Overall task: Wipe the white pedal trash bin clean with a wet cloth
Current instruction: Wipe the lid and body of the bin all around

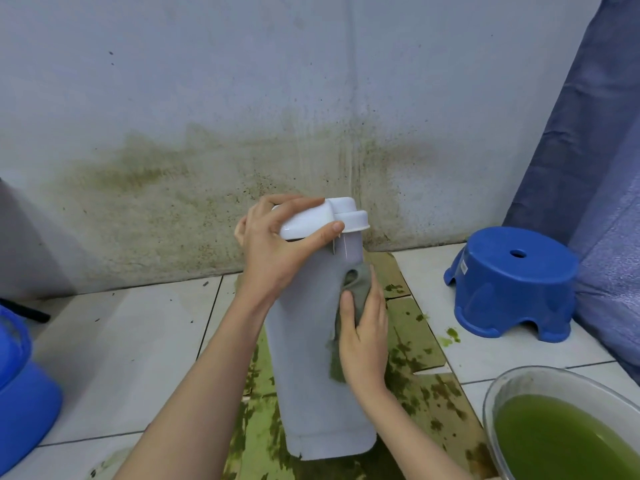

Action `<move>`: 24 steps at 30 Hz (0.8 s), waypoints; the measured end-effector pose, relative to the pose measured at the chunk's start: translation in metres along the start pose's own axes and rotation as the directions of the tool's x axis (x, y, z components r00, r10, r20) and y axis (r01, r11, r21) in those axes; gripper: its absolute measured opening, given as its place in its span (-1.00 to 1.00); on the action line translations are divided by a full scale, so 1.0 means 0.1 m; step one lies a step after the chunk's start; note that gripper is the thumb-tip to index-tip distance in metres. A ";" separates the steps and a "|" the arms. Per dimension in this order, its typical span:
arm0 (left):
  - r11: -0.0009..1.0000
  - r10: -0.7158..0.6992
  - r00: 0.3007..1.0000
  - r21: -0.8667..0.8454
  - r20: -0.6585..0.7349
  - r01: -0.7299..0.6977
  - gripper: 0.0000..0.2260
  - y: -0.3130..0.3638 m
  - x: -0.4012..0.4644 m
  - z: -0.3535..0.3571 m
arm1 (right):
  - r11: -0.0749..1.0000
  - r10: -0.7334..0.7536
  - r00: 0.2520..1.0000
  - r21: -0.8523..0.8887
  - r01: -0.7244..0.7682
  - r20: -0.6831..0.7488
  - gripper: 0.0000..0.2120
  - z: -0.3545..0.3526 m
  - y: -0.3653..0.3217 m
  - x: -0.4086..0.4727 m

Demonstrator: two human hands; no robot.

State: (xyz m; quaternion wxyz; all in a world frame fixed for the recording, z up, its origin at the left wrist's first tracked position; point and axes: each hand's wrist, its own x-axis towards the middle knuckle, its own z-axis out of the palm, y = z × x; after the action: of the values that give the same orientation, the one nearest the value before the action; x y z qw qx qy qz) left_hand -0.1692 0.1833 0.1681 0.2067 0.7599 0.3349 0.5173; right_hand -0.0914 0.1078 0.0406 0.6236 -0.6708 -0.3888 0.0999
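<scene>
Smooth white bin (304, 375) on stained cardboard (426, 372), left hand (277, 251) clamped on its lid (311, 220), right hand (363, 337) pressing damp grey cloth (360, 289) flat; blue plastic stool (512, 282), bowl (519, 379) of green water nearby.

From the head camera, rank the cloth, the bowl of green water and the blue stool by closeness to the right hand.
From the right hand:
1. Cloth, pressed under it against the bin's side.
2. Bowl of green water, lower right on the floor.
3. Blue stool, right, nearer the wall.
</scene>
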 end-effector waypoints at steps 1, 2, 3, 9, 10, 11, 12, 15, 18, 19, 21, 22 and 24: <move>1.000 -0.003 1.000 0.011 -0.005 0.003 -0.63 0.02 -0.02 0.01 | 0.998 0.052 0.999 0.033 -0.052 0.000 -0.46 -0.01 -0.08 0.09; 1.000 -0.003 1.000 0.017 -0.011 0.003 -0.63 0.03 -0.04 0.02 | 0.990 0.113 0.993 0.077 -0.114 0.011 -0.45 -0.03 -0.18 0.21; 1.000 0.001 1.000 0.020 -0.013 -0.001 -0.64 0.04 -0.05 0.03 | 0.974 0.175 0.984 0.140 -0.177 0.025 -0.50 -0.05 -0.28 0.34; 0.999 -0.014 0.999 0.036 -0.029 0.015 -0.67 0.06 -0.06 0.03 | 0.838 0.323 0.935 0.415 -0.355 0.148 -0.66 -0.11 -0.47 0.58; 1.000 -0.011 1.000 0.028 -0.025 0.012 -0.68 0.05 -0.07 0.03 | 0.879 0.272 0.955 0.374 -0.297 0.119 -0.67 -0.08 -0.47 0.51; 1.000 -0.010 1.000 0.014 -0.015 0.010 -0.68 0.04 -0.06 0.02 | 0.919 0.217 0.972 0.315 -0.235 0.092 -0.63 -0.03 -0.46 0.44; 1.000 -0.012 1.000 -0.003 -0.004 0.012 -0.69 0.03 -0.06 0.01 | 0.945 0.172 0.983 0.271 -0.185 0.070 -0.54 0.01 -0.45 0.40; 0.999 -0.038 0.999 -0.029 0.037 0.040 -0.70 0.03 -0.01 0.00 | 0.968 0.127 0.992 0.217 -0.125 0.008 -0.46 0.02 -0.43 0.47; 0.997 -0.060 0.996 -0.039 0.062 0.062 -0.72 0.06 0.03 0.04 | 0.993 0.085 0.995 0.090 -0.080 -0.046 -0.37 0.01 -0.24 0.45; 0.998 -0.060 0.996 -0.032 0.062 0.063 -0.73 0.05 0.04 0.04 | 0.999 0.048 0.997 0.025 -0.047 -0.062 -0.34 0.01 -0.14 0.33; 0.998 -0.057 0.997 -0.027 0.056 0.059 -0.74 0.02 0.08 0.03 | 0.994 -0.050 0.997 -0.104 0.044 -0.056 -0.34 0.03 0.16 -0.09; 0.998 -0.057 0.997 -0.030 0.054 0.059 -0.75 0.00 0.09 0.02 | 0.988 -0.065 0.997 -0.143 0.058 -0.041 -0.36 0.02 0.36 -0.34; 0.998 -0.051 0.997 -0.030 0.051 0.053 -0.76 -0.02 0.09 0.01 | 0.987 0.026 1.000 -0.160 -0.027 -0.009 -0.38 -0.01 0.72 -0.82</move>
State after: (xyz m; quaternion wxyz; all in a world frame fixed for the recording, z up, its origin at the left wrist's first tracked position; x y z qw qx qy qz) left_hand -0.1670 0.1911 0.1723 0.2402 0.7604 0.3412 0.4977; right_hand -0.1179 0.0594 -0.0535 0.5677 -0.7241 -0.3845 0.0745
